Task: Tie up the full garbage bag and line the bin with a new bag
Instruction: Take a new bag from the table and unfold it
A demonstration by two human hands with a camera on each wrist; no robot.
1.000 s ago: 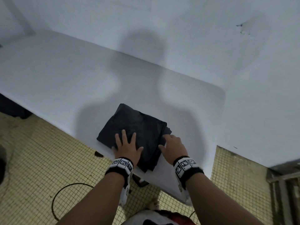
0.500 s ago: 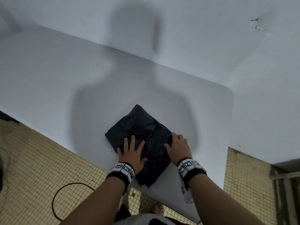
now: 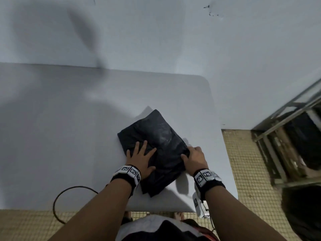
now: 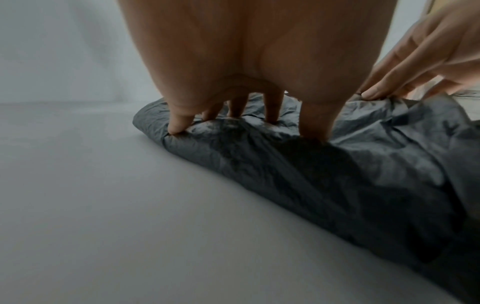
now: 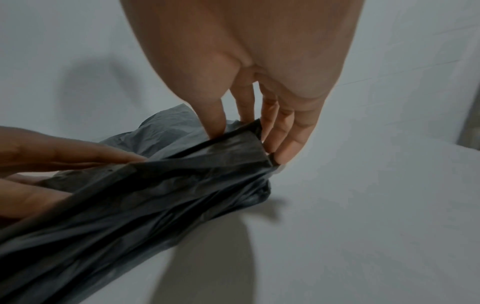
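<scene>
The new bag [image 3: 154, 150] is lying folded on the white table [image 3: 69, 136] near its front right corner, so by my judgement lining is only beginning (no bin or full bag is showing). The left hand [image 3: 141, 158] is pressing flat and spread on it while the right hand [image 3: 195, 158] is pinching its right edge; a dark cable loop [image 3: 57, 204] is hanging off the table's front, and nothing is blocking the hands.

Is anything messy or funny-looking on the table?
Nothing is spilled or broken. The folded black bag lies crooked on the white table, with one end poking over the near edge. The left hand presses it flat; the right hand pinches up its right edge.
</scene>
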